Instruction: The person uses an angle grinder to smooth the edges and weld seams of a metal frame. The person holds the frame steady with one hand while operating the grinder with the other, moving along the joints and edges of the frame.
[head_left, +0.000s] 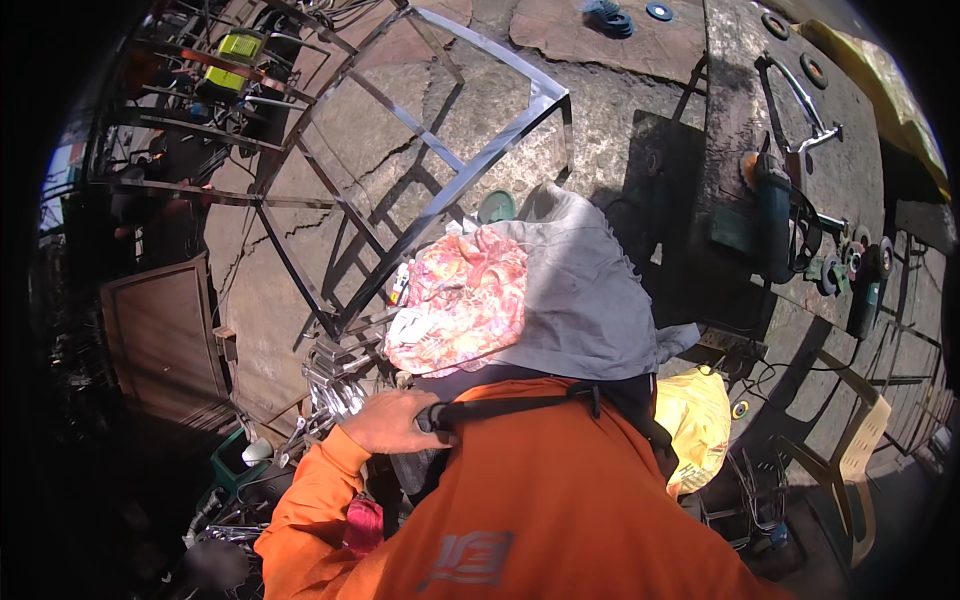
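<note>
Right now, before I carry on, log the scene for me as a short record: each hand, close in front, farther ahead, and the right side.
Left hand: the left hand is at the end of the black strap by the waist; grip unclear
Right hand: out of view
Close in front: pink patterned cloth against grey cloth
Farther ahead: metal frame, bars catching sunlight
Right side: angle grinder, yellow bag, plastic chair

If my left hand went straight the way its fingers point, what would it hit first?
Likely the black strap across the orange top; your left hand seems to touch its end, though depth there is unclear.
</note>
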